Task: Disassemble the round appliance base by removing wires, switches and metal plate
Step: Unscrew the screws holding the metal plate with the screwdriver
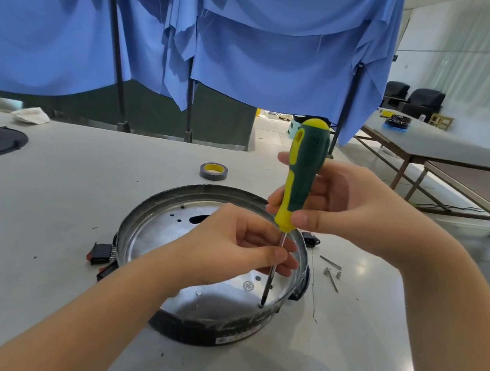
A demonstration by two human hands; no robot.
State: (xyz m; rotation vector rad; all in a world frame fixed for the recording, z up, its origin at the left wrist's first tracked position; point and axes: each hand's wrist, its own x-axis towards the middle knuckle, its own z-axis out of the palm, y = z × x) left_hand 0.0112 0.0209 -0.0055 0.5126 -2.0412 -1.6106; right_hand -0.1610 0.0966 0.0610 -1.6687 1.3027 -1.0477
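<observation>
Right hand (335,206) grips the screwdriver (301,175) handle upright, tip seated in a screw hole of the metal plate (166,230). Left hand (237,248) pinches the shaft to steady it. The round base (204,329) sits mid-desk (55,219), loose screws (332,271) just beside it.

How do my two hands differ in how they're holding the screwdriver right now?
The right hand grips the green and yellow handle of the screwdriver, while the left hand pinches the thin metal shaft lower down. The right hand sits higher, above the round base; the left hand is down inside its rim. Both hold the same upright tool, whose tip meets the metal plate.
</observation>
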